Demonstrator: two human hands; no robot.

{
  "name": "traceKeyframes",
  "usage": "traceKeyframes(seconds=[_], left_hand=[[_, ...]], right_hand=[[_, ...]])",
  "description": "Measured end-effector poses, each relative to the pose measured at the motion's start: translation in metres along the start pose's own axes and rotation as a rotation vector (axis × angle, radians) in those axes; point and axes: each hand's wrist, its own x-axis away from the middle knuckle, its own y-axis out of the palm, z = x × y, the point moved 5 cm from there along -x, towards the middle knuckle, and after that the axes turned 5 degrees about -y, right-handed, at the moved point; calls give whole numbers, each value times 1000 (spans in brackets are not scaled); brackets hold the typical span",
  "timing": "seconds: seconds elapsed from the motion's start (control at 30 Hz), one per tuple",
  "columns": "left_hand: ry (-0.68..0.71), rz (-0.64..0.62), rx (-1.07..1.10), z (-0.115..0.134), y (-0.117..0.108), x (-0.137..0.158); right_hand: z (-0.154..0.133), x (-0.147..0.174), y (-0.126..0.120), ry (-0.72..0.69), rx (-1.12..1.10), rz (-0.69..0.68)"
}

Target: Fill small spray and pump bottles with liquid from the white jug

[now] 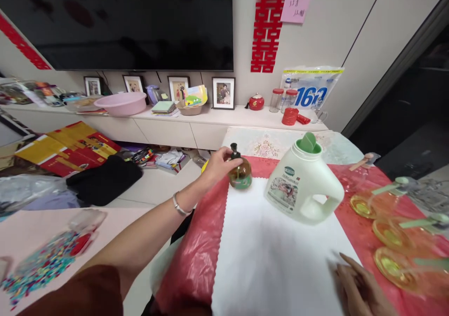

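Note:
With its fingers around the neck and shoulder, my left hand [220,165] grips a small round pump bottle [242,174]. The bottle has a dark pump top and amber liquid, and it stands upright at the far left corner of the white sheet [273,260]. A large pale green detergent jug [298,185] stands on the sheet to the right of it, a green cap or scoop in its mouth. Low on the right, my right hand [365,288] rests open at the sheet's edge, fingers loosely stretched, holding nothing visible.
Several clear pump bottles [396,269] with yellow liquid line the right side of the red plastic cover [203,255]. Colourful small pieces [42,264] lie on a pink surface at left. Behind, a low cabinet holds a pink basin [121,104], picture frames and jars.

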Motion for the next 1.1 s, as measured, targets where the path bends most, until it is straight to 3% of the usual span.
traceKeyframes(seconds=[0.17,0.33,0.47,0.6,0.8,0.97,1.1], left_hand=[[-114,-104,31,-11,12,98],[-198,-131,48,-29,33,149],[-5,-124,-28,-32,45,157],[237,-115,-172,-35,54,161],[435,-33,-274,-54,62,171],[452,10,-272,-61,62,172],[425,4,-273,-60,62,170]], right_hand=[[-8,-10,-1,-174,-41,9],[-75,-5,21,-318,-138,-86],[-144,6,60,-418,-216,-216],[-181,12,98,-481,-262,-248],[-190,8,134,-367,-220,-224],[-194,6,142,-255,-198,-252],[-189,5,141,-250,-306,-389]])
